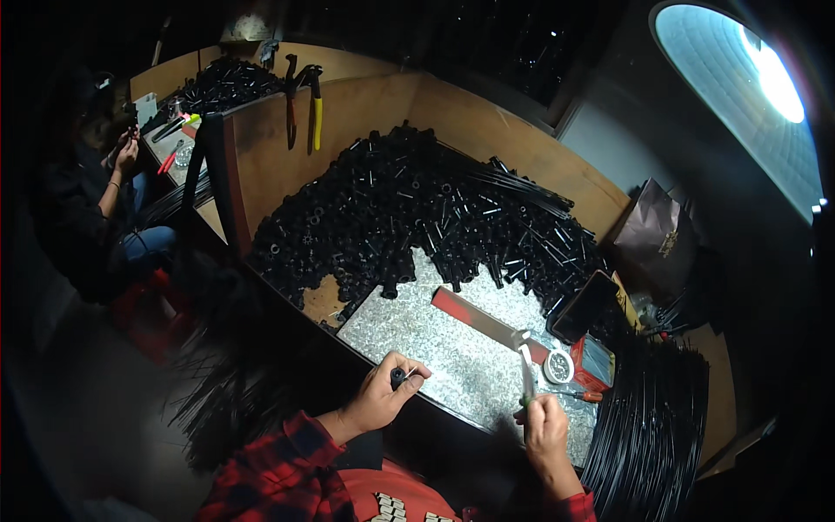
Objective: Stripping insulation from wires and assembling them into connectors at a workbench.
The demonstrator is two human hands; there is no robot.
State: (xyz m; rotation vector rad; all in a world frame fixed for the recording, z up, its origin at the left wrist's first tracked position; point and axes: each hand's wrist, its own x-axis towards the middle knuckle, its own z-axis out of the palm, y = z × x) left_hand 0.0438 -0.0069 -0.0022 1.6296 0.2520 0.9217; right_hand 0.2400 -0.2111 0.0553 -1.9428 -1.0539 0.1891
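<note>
My left hand [390, 393], fingers curled, holds a small black tubular part [397, 378] at the near edge of the speckled work surface [409, 329]. A thin pale bit shows by its fingertips, too small to name. My right hand [546, 431] is closed round a slim tool [527, 372] with a pale shaft; its kind is unclear. The tool's upper end overlaps a long red-brown bar [474, 318] lying across the surface; I cannot tell whether they touch. Right of the tool sits a round white dish [558, 366] of tiny shiny pieces.
A heap of black tubular parts [374, 209] fills the back. Black rods [652, 418] lie right, near a red box [593, 372], phone [585, 306] and paper bag [648, 217]. Pliers [315, 109] hang on the partition. A person [96, 191] sits left. A lamp [748, 78] shines upper right.
</note>
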